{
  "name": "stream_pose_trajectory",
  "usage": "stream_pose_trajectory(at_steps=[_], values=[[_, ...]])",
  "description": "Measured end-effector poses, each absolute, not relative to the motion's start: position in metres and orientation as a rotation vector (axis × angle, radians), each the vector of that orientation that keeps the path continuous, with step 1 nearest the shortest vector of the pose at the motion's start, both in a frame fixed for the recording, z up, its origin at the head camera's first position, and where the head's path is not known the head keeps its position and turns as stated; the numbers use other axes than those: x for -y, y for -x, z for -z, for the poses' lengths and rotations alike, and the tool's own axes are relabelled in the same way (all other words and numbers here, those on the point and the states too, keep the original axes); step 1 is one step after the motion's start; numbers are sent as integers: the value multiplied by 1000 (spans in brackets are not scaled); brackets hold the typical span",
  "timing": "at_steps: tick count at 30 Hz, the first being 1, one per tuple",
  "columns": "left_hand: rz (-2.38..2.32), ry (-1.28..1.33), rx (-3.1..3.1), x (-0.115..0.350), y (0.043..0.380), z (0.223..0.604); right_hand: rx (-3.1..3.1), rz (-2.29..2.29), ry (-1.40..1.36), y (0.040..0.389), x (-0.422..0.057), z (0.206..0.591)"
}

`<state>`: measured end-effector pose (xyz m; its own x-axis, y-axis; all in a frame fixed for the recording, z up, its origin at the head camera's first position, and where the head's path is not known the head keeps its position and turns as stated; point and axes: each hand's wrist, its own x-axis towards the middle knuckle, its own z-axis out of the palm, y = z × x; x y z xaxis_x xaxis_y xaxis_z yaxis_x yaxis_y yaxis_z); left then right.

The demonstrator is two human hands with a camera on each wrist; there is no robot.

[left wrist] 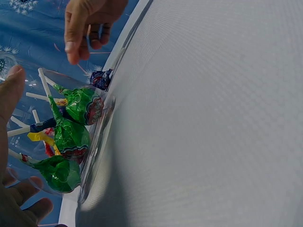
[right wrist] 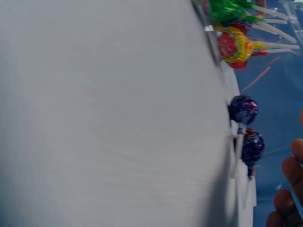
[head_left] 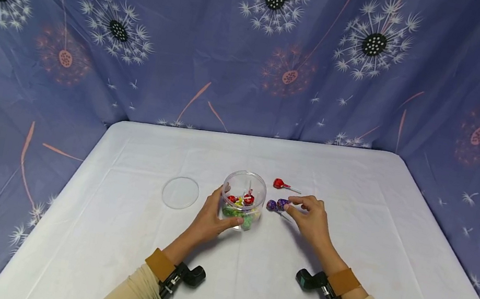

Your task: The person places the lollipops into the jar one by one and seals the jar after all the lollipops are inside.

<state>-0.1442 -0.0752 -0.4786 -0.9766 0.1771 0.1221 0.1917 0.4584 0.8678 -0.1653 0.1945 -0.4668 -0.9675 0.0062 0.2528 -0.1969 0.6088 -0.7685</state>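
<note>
My left hand (head_left: 208,217) grips a clear round plastic jar (head_left: 259,194) from its left side, with the thumb across the front. Inside are several wrapped lollipops; green ones (left wrist: 71,137) lie low against the wall, and a yellow one (right wrist: 234,46) shows in the right wrist view. Two purple lollipops (head_left: 272,205) lie side by side on the table, just right of the jar. Over them hovers my right hand (head_left: 311,220), its fingers loosely bent. Both wrist views show those fingers apart from the candy, holding nothing.
A red lollipop (head_left: 279,183) lies behind the purple pair, its stick pointing right. The clear round lid (head_left: 180,193) is flat on the white-covered table (head_left: 122,257), left of the jar. A blue dandelion-patterned curtain (head_left: 182,39) hangs behind the table and along its sides.
</note>
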Motion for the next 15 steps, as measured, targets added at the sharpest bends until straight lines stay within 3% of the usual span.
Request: stream_pose_trajectory(at_steps=[15], values=[[1608, 311, 2686, 75, 143, 478, 2637, -1176, -140, 166, -191, 498]])
